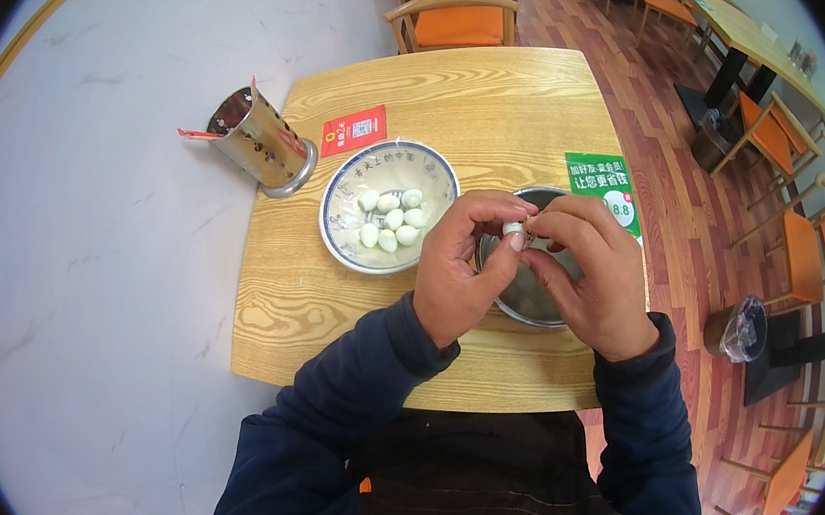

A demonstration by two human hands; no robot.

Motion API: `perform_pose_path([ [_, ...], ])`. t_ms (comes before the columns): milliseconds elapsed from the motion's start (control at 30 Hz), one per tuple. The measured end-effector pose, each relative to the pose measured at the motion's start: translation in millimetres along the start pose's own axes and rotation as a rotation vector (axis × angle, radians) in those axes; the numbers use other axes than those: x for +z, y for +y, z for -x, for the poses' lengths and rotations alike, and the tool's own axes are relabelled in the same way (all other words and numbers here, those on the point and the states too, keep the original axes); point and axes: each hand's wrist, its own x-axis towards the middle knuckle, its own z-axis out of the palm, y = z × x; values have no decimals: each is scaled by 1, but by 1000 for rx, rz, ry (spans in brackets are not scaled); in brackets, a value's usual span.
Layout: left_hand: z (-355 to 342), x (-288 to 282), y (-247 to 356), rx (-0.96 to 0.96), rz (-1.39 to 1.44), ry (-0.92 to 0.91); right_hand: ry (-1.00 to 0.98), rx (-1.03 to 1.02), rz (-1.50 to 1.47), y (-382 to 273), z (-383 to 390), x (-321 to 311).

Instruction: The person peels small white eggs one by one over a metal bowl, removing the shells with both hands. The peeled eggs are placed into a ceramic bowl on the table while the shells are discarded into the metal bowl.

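Note:
Between my fingertips is a small quail egg [512, 230], its smooth white side showing and darker speckled shell at its right. My left hand [462, 270] pinches it between thumb and forefinger. On the other side, my right hand [597, 273] has its thumb and fingers closed in on the shell. Both hands hover over a metal bowl [538, 324] that seems to hold dark liquid; they hide much of it. To the left stands a white bowl [344, 196] with a blue-patterned rim, holding several pale peeled quail eggs [388, 241].
A perforated metal utensil holder [265, 144] with red-tipped sticks stands at the table's [475, 90] left edge, near a red card [353, 130]. A green card [596, 170] lies right of the metal bowl. A white wall [104, 290] borders the left; an orange-seated chair [456, 24] stands beyond.

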Motion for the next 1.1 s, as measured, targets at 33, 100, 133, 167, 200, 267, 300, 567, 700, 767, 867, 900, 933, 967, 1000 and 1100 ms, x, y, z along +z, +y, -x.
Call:
perform_pose_path([
  [33, 0, 0, 0, 6, 0, -3, 1, -13, 7, 1, 0, 0],
  [100, 0, 1, 0, 6, 3, 1, 14, -33, 11, 2, 1, 0],
  [133, 0, 1, 0, 0, 7, 8, 26, -39, 8, 2, 1, 0],
  [167, 1, 1, 0, -12, 11, 18, 37, -34, -10, 2, 1, 0],
  [200, 1, 1, -1, 7, 2, 15, 45, -44, 8, 2, 1, 0],
  [267, 0, 1, -2, 33, -15, 16, 60, -33, 4, 2, 1, 1],
  [300, -1, 0, -2, 63, -76, 11, 67, -45, 24, 2, 2, 1],
  [567, 2, 3, 2, 114, -262, 18, 139, -32, 129, 0, 6, 8],
  [700, 0, 3, 3, 116, -259, -5, 153, -55, 168, 2, 7, 10],
  [767, 0, 1, 4, 115, -289, -26, 148, -41, 161, 3, 8, 10],
  [867, 0, 0, 5, 146, -334, -51, 135, 24, 80, 2, 10, 9],
  [900, 0, 0, 5, 153, -333, -48, 137, 48, 68, 2, 10, 9],
  [933, 0, 0, 5, 159, -332, -45, 142, 77, 45, 1, 10, 9],
  [967, -1, 0, 5, 166, -335, -43, 149, 117, 0, 1, 10, 9],
  [1000, -2, 0, 6, 177, -349, -36, 143, 106, 23, 1, 9, 8],
  [1100, -3, -2, 7, 151, -351, -6, 121, 96, 41, 1, 7, 6],
])
